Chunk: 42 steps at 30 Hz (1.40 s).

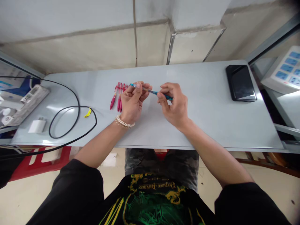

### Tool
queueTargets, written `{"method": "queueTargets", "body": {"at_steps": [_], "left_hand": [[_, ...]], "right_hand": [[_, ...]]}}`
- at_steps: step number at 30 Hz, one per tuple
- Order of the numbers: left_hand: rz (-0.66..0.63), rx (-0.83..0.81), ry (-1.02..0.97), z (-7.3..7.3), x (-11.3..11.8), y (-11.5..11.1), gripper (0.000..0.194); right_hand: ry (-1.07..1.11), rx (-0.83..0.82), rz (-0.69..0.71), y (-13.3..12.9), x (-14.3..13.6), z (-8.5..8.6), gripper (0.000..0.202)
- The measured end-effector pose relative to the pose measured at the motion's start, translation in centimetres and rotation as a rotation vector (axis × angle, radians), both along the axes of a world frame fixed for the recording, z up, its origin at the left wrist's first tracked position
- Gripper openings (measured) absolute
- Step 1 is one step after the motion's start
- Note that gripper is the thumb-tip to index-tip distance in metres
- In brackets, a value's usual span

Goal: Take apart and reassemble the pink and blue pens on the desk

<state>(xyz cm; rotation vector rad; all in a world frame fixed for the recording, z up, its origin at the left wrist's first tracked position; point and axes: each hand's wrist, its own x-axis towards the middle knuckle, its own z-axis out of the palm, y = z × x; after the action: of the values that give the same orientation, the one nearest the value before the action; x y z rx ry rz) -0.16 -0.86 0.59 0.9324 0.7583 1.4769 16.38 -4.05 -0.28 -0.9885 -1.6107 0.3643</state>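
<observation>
Black shirt (pixel 150 209) cloth with a green and yellow print lies closest, and beyond it camouflage trousers (pixel 187 165) reach under the edge of a pale bench (pixel 206 125). Above the bench, a slim teal pen (pixel 152 92) slants between the person's two hands. The left hand (pixel 133 101), a beaded bracelet (pixel 124 122) at its wrist, pinches the pen's clear, teal-tipped end between thumb and fingers; the right hand (pixel 174 103) has thumb and forefinger closed round the other, teal end. Each grip is narrow and firm on the pen; whether its parts are joined is too small to tell.

Left of the teal pen, several pink pens (pixel 112 102) lie side by side, partly hidden by the left hand. Farther left of it are a looped black cable (pixel 78 107) with a yellow tag (pixel 87 112) and a white plug adapter (pixel 37 126). Well to its right sits a flat black object (pixel 241 82).
</observation>
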Motion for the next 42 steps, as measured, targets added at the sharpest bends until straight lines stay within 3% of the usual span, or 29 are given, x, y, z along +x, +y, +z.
{"method": "queueTargets", "body": {"at_steps": [9, 18, 27, 32, 35, 37, 42], "left_hand": [[0.041, -0.027, -0.008, 0.0, 0.4, -0.1, 0.03], [0.051, -0.02, 0.0, 0.1, 0.6, -0.2, 0.023], [0.058, -0.055, 0.078, 0.6, 0.4, -0.1, 0.021], [-0.035, -0.036, 0.102, 0.7, -0.3, 0.1, 0.019], [-0.075, -0.083, 0.103, 1.4, -0.9, 0.6, 0.019], [-0.084, -0.152, 0.059, 2.1, -1.3, 1.0, 0.023], [-0.097, -0.302, 0.065, 3.0, -2.8, 1.6, 0.057]], "right_hand": [[0.057, -0.083, 0.108, 0.2, 0.4, -0.1, 0.038], [0.089, -0.148, 0.124, 0.2, 0.4, -0.2, 0.033], [0.078, -0.209, 0.064, -0.1, 0.5, 0.8, 0.03], [0.188, -0.414, 0.218, 0.1, 0.6, 1.1, 0.045], [0.21, -0.452, 0.294, 0.2, 0.4, 1.3, 0.05], [0.189, -0.425, 0.268, 0.3, 0.4, 1.5, 0.051], [0.21, -0.34, 0.129, 0.5, 0.8, 1.6, 0.047]]}}
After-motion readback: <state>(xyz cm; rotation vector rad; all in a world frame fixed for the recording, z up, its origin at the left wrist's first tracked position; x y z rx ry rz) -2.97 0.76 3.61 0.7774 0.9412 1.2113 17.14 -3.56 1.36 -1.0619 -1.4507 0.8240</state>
